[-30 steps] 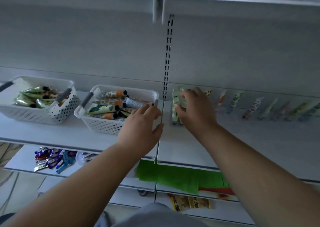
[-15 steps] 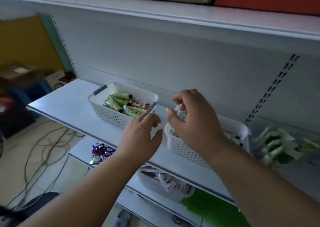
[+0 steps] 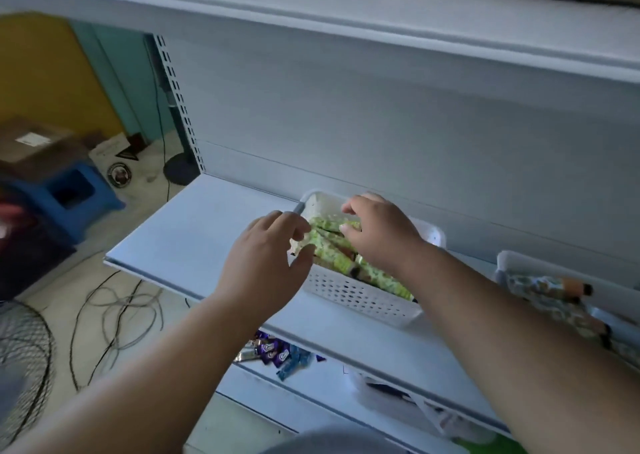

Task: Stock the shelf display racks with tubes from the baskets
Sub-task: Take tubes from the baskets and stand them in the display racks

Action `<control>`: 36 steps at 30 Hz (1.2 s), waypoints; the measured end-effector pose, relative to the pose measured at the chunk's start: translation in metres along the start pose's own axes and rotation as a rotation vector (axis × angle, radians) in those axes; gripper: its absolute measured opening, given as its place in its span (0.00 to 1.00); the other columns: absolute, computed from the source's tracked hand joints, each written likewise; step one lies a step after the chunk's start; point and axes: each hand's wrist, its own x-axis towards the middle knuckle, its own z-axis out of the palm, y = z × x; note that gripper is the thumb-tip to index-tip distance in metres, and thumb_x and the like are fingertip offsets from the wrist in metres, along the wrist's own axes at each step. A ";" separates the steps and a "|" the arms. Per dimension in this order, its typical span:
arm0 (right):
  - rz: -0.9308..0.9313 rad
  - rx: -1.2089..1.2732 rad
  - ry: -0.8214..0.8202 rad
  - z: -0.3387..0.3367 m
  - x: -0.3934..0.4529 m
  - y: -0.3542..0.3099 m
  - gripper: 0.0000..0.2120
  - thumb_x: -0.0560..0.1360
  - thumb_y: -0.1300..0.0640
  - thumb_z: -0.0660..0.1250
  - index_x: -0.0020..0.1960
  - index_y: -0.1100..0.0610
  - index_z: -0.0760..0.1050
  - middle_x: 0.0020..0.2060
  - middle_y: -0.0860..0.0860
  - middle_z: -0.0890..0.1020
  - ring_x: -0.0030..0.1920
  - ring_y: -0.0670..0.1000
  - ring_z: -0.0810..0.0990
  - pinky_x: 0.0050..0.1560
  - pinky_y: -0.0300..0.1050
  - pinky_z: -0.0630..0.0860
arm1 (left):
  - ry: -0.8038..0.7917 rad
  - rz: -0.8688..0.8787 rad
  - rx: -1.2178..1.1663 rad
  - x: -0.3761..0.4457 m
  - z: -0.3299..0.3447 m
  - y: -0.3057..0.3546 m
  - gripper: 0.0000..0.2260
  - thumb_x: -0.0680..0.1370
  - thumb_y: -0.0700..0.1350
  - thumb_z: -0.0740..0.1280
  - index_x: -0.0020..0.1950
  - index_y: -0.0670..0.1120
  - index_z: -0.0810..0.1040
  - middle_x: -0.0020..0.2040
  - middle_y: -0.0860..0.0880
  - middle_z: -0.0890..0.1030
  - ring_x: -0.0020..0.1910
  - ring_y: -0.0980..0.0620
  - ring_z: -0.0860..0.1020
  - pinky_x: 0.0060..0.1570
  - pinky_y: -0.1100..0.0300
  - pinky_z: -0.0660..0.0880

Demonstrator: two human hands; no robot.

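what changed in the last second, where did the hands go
Both hands left the racks on the right and moved leftward to the basket of green tubes. The right hand had been at the standing tubes in the rack and now reaches into that basket among the green tubes. The left hand now touches them at the basket's near-left corner. Neither hand has lifted a tube yet. The baskets stayed on the shelf.

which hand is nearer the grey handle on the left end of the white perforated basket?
Left. The left hand has its fingertips right beside the grey handle; the right hand is further right, over the green tubes in the white perforated basket.
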 end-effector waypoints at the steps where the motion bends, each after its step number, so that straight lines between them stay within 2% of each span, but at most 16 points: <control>1: 0.025 -0.050 -0.065 0.007 0.008 -0.001 0.14 0.77 0.53 0.64 0.61 0.54 0.74 0.59 0.52 0.76 0.58 0.55 0.75 0.56 0.49 0.75 | 0.004 0.000 -0.015 0.003 0.000 -0.007 0.08 0.74 0.48 0.69 0.52 0.52 0.76 0.44 0.57 0.76 0.42 0.54 0.74 0.42 0.59 0.71; 3: 0.055 -0.204 -0.192 0.019 0.018 -0.004 0.13 0.78 0.55 0.61 0.62 0.54 0.73 0.61 0.53 0.75 0.62 0.57 0.73 0.60 0.52 0.73 | 0.005 0.001 -0.045 0.005 0.002 -0.017 0.08 0.74 0.48 0.69 0.52 0.52 0.76 0.44 0.58 0.76 0.42 0.55 0.74 0.42 0.59 0.72; 6: 0.058 -0.406 -0.275 0.024 0.026 -0.009 0.15 0.77 0.64 0.54 0.60 0.55 0.72 0.60 0.55 0.75 0.65 0.58 0.69 0.61 0.54 0.69 | -0.014 0.042 -0.069 0.008 0.003 -0.026 0.08 0.74 0.48 0.69 0.52 0.52 0.76 0.44 0.58 0.75 0.42 0.55 0.74 0.42 0.61 0.71; 11: 0.095 -0.513 -0.344 0.013 0.027 -0.009 0.17 0.74 0.69 0.51 0.58 0.57 0.70 0.56 0.56 0.76 0.58 0.58 0.72 0.57 0.54 0.71 | -0.087 0.120 -0.104 0.026 0.005 -0.032 0.09 0.74 0.47 0.68 0.53 0.52 0.76 0.44 0.59 0.75 0.42 0.56 0.73 0.43 0.60 0.72; 13: 0.143 -0.501 -0.393 0.010 0.020 -0.004 0.15 0.75 0.68 0.55 0.58 0.57 0.71 0.55 0.56 0.76 0.53 0.56 0.75 0.54 0.52 0.74 | -0.128 0.143 -0.117 0.035 0.010 -0.031 0.09 0.73 0.46 0.68 0.53 0.53 0.76 0.44 0.59 0.76 0.43 0.56 0.74 0.44 0.60 0.72; 15: 0.214 -0.425 -0.411 0.004 0.014 0.001 0.10 0.75 0.63 0.61 0.55 0.57 0.72 0.53 0.55 0.76 0.44 0.52 0.77 0.45 0.47 0.77 | -0.189 0.169 -0.106 0.046 0.017 -0.028 0.10 0.73 0.44 0.69 0.53 0.53 0.77 0.46 0.59 0.76 0.45 0.56 0.74 0.45 0.61 0.71; 17: 0.243 -0.314 -0.330 -0.010 0.005 0.004 0.08 0.74 0.56 0.65 0.52 0.55 0.72 0.49 0.53 0.74 0.41 0.51 0.76 0.37 0.46 0.74 | -0.272 0.189 -0.076 0.061 0.026 -0.028 0.11 0.73 0.42 0.69 0.53 0.54 0.79 0.47 0.59 0.77 0.47 0.56 0.75 0.47 0.62 0.70; 19: 0.253 -0.115 -0.209 -0.026 -0.010 0.002 0.13 0.72 0.52 0.67 0.55 0.53 0.72 0.49 0.49 0.74 0.43 0.49 0.75 0.39 0.46 0.73 | -0.407 0.217 -0.025 0.077 0.035 -0.029 0.14 0.72 0.41 0.70 0.55 0.55 0.79 0.50 0.58 0.79 0.51 0.56 0.76 0.50 0.60 0.73; 21: 0.260 0.059 -0.099 -0.040 -0.027 -0.005 0.18 0.71 0.50 0.69 0.57 0.51 0.68 0.47 0.46 0.75 0.42 0.47 0.74 0.39 0.45 0.72 | -0.576 0.287 0.152 0.091 0.045 -0.029 0.17 0.70 0.44 0.71 0.57 0.58 0.78 0.54 0.59 0.79 0.56 0.55 0.75 0.53 0.58 0.74; 23: 0.269 0.160 -0.033 -0.047 -0.041 -0.012 0.18 0.70 0.51 0.70 0.55 0.49 0.66 0.42 0.47 0.75 0.38 0.48 0.73 0.35 0.45 0.70 | -0.680 0.367 0.367 0.100 0.053 -0.025 0.17 0.70 0.50 0.72 0.58 0.60 0.77 0.55 0.59 0.77 0.58 0.54 0.72 0.52 0.59 0.71; 25: 0.275 0.223 0.022 -0.047 -0.051 -0.014 0.16 0.70 0.51 0.70 0.52 0.50 0.65 0.38 0.48 0.75 0.35 0.48 0.72 0.33 0.45 0.67 | -0.677 0.424 0.467 0.104 0.062 -0.022 0.16 0.71 0.52 0.71 0.58 0.59 0.77 0.54 0.57 0.77 0.58 0.52 0.71 0.49 0.59 0.68; 28: 0.262 0.286 0.099 -0.044 -0.061 -0.012 0.15 0.71 0.52 0.69 0.49 0.52 0.64 0.35 0.48 0.72 0.32 0.48 0.69 0.32 0.45 0.66 | -0.670 0.441 0.484 0.103 0.066 -0.020 0.13 0.72 0.48 0.68 0.56 0.58 0.77 0.51 0.54 0.78 0.57 0.51 0.72 0.48 0.58 0.67; 30: 0.243 0.306 0.143 -0.042 -0.067 -0.008 0.13 0.74 0.49 0.68 0.48 0.52 0.64 0.34 0.48 0.72 0.32 0.48 0.70 0.33 0.47 0.68 | -0.650 0.389 0.382 0.101 0.056 -0.016 0.12 0.73 0.52 0.69 0.56 0.56 0.78 0.50 0.54 0.77 0.53 0.52 0.71 0.44 0.60 0.65; 32: 0.215 0.342 0.183 -0.043 -0.074 -0.005 0.13 0.76 0.45 0.65 0.47 0.52 0.64 0.33 0.49 0.73 0.32 0.48 0.71 0.33 0.48 0.71 | -0.586 0.350 0.252 0.094 0.041 -0.008 0.10 0.74 0.55 0.69 0.54 0.54 0.78 0.45 0.55 0.76 0.45 0.53 0.72 0.39 0.60 0.65; 34: 0.199 0.399 0.227 -0.045 -0.079 -0.003 0.12 0.78 0.44 0.62 0.44 0.51 0.64 0.33 0.50 0.74 0.30 0.45 0.70 0.32 0.45 0.70 | -0.522 0.296 0.147 0.082 0.027 0.003 0.07 0.77 0.53 0.67 0.50 0.52 0.75 0.40 0.54 0.77 0.36 0.54 0.74 0.33 0.59 0.69; 36: 0.178 0.411 0.284 -0.050 -0.087 -0.002 0.12 0.79 0.46 0.61 0.42 0.50 0.62 0.30 0.47 0.71 0.28 0.42 0.68 0.29 0.37 0.66 | -0.482 0.234 0.072 0.063 0.017 0.017 0.04 0.79 0.51 0.63 0.50 0.51 0.72 0.37 0.53 0.77 0.34 0.51 0.76 0.37 0.58 0.72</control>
